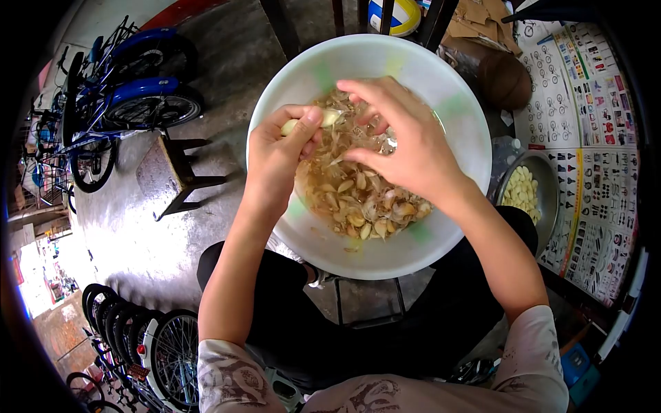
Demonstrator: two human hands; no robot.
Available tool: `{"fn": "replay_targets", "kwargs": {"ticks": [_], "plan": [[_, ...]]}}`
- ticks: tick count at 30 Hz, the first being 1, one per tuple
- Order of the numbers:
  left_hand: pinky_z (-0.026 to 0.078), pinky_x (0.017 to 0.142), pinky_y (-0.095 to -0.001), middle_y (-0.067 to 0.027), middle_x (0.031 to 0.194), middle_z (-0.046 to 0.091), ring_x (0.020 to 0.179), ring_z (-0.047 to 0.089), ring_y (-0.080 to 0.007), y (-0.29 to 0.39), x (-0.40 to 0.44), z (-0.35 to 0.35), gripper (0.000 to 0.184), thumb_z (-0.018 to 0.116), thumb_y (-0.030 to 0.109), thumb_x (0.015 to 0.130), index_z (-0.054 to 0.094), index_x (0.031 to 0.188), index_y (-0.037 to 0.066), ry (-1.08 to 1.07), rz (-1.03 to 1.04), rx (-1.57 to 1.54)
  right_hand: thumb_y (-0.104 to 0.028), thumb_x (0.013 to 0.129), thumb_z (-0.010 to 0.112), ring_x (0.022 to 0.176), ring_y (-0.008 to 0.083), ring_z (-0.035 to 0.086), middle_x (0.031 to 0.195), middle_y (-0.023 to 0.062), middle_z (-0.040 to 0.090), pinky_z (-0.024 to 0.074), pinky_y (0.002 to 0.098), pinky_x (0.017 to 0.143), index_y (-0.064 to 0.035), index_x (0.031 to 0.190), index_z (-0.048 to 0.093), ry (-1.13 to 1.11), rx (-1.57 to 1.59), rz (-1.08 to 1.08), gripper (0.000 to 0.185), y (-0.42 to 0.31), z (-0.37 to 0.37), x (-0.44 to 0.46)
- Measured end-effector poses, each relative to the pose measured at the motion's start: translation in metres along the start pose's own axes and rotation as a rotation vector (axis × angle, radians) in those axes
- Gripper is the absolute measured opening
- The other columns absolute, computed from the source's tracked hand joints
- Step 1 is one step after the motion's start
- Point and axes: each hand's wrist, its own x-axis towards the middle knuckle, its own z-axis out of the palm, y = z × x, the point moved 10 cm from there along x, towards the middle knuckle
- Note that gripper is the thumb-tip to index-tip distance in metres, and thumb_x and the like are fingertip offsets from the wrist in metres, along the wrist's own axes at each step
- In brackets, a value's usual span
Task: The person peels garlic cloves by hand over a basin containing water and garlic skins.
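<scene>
Over a wide white basin (282,82) I hold a pale garlic clove (331,118) in my left hand (282,141), pinched between thumb and fingers. Part of the clove shows at the fingertips, and another pale bit shows by the index finger. My right hand (406,138) hovers just to the right, its thumb and fingers spread apart, with nothing visible between them. Below both hands, garlic cloves and loose skins (372,206) lie in brownish water in the basin. The right hand covers part of the basin's contents.
A metal bowl (549,206) of peeled cloves (521,191) stands right of the basin, beside a printed sheet (599,186). A small wooden stool (165,168), bicycles (138,96) and a wheel (175,358) are at left. A ball (395,15) and cardboard (482,27) lie beyond the basin.
</scene>
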Motion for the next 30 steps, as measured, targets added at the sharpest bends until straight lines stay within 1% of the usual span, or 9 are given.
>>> {"fn": "replay_targets", "kwargs": {"ticks": [1, 3, 6, 12, 14, 18, 20, 23, 30], "plan": [[0.037, 0.062, -0.0188, 0.0028, 0.08, 0.056, 0.068, 0.042, -0.005, -0.002, -0.001, 0.001, 0.02, 0.06, 0.022, 0.1, 0.062, 0.099, 0.002, 0.018, -0.01, 0.006, -0.003, 0.078, 0.074, 0.079, 0.0186, 0.066, 0.086, 0.0072, 0.061, 0.0554, 0.031, 0.069, -0.0045, 0.093, 0.066, 0.046, 0.027, 0.046, 0.017, 0.0, -0.001, 0.0], [0.036, 0.062, -0.019, 0.0029, 0.079, 0.054, 0.067, 0.041, -0.005, -0.009, -0.002, 0.007, 0.019, 0.06, 0.022, 0.1, 0.06, 0.095, 0.004, -0.006, -0.058, -0.03, -0.004, 0.077, 0.075, 0.075, 0.017, 0.066, 0.087, 0.0053, 0.062, 0.0554, 0.0292, 0.061, -0.0038, 0.089, 0.067, 0.139, -0.212, -0.23, 0.014, -0.025, -0.002, -0.006], [0.035, 0.061, -0.0203, 0.0032, 0.077, 0.05, 0.066, 0.038, -0.0048, -0.013, -0.005, 0.02, 0.02, 0.058, 0.023, 0.101, 0.054, 0.089, 0.008, -0.062, -0.12, -0.132, -0.004, 0.079, 0.074, 0.071, 0.0166, 0.066, 0.086, 0.0046, 0.062, 0.0543, 0.0276, 0.055, -0.0038, 0.089, 0.066, 0.161, -0.213, -0.342, 0.013, -0.017, -0.004, -0.012], [0.034, 0.063, -0.0211, 0.0028, 0.079, 0.05, 0.068, 0.038, -0.005, -0.011, -0.005, 0.017, 0.019, 0.057, 0.024, 0.101, 0.057, 0.093, 0.007, -0.108, -0.134, -0.216, 0.008, 0.08, 0.07, 0.076, 0.0193, 0.068, 0.091, 0.0083, 0.067, 0.0554, 0.0273, 0.069, 0.0021, 0.093, 0.066, 0.147, -0.053, -0.146, 0.015, 0.001, -0.022, -0.004], [0.034, 0.063, -0.0204, 0.003, 0.079, 0.051, 0.068, 0.039, -0.005, -0.01, -0.007, 0.018, 0.019, 0.058, 0.024, 0.101, 0.058, 0.096, 0.007, -0.116, -0.152, -0.176, 0.008, 0.083, 0.067, 0.08, 0.0154, 0.068, 0.094, 0.0074, 0.067, 0.0563, 0.0267, 0.072, 0.0014, 0.098, 0.066, 0.048, 0.166, 0.109, 0.016, 0.027, -0.014, -0.002], [0.034, 0.063, -0.02, 0.0034, 0.08, 0.052, 0.068, 0.04, -0.0044, -0.011, -0.006, 0.018, 0.019, 0.058, 0.024, 0.101, 0.06, 0.099, 0.005, -0.145, -0.139, -0.133, 0.004, 0.085, 0.067, 0.079, 0.0173, 0.068, 0.093, 0.0079, 0.069, 0.0556, 0.0281, 0.068, 0.0003, 0.099, 0.068, 0.033, 0.306, 0.088, 0.014, 0.019, -0.009, -0.001], [0.035, 0.063, -0.0193, 0.004, 0.079, 0.052, 0.068, 0.04, -0.0038, -0.011, -0.005, 0.017, 0.02, 0.058, 0.024, 0.101, 0.061, 0.1, 0.005, -0.134, -0.135, -0.086, 0.002, 0.085, 0.068, 0.08, 0.016, 0.068, 0.094, 0.0072, 0.07, 0.057, 0.0275, 0.071, -0.0005, 0.102, 0.069, -0.065, 0.442, 0.225, 0.017, 0.027, 0.002, -0.003], [0.036, 0.062, -0.019, 0.0045, 0.078, 0.052, 0.067, 0.041, -0.0033, -0.01, -0.006, 0.02, 0.021, 0.058, 0.024, 0.101, 0.063, 0.102, 0.004, -0.159, -0.152, -0.006, 0.002, 0.085, 0.068, 0.08, 0.0156, 0.068, 0.093, 0.0075, 0.071, 0.0571, 0.0282, 0.071, 0.0005, 0.099, 0.068, -0.045, 0.296, 0.157, 0.013, 0.026, -0.004, -0.004], [0.039, 0.063, -0.0187, 0.0046, 0.077, 0.054, 0.067, 0.046, -0.0036, -0.012, -0.004, 0.018, 0.023, 0.062, 0.023, 0.099, 0.067, 0.106, 0.002, -0.112, -0.107, 0.092, 0.004, 0.087, 0.064, 0.079, 0.015, 0.067, 0.085, 0.0086, 0.068, 0.0548, 0.0272, 0.071, 0.0024, 0.098, 0.061, -0.012, 0.376, 0.233, 0.012, 0.029, 0.0, -0.006]]}}
